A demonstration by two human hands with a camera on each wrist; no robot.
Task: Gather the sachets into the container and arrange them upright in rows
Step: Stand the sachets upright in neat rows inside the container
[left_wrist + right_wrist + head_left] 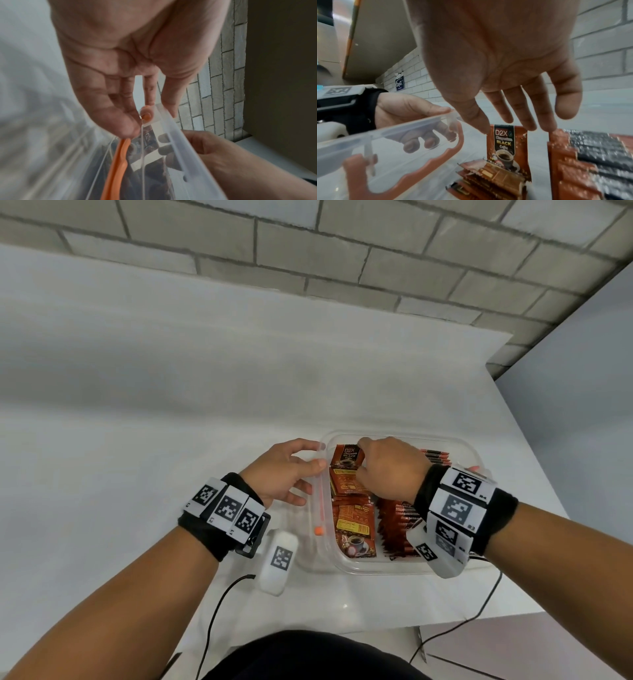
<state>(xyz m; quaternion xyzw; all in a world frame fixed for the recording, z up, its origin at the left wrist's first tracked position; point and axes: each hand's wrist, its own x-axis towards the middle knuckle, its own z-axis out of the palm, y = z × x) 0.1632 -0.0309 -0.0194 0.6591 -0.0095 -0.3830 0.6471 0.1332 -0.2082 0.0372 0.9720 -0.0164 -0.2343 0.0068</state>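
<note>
Sachets: one [506, 147] pinched upright by right hand [390, 470]; perhaps four flat; left hand [284, 474] grips container [452, 440]

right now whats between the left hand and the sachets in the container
Only the container's clear side wall with its orange seal: the left hand holds it from outside, sachets inside. Head view.
</note>
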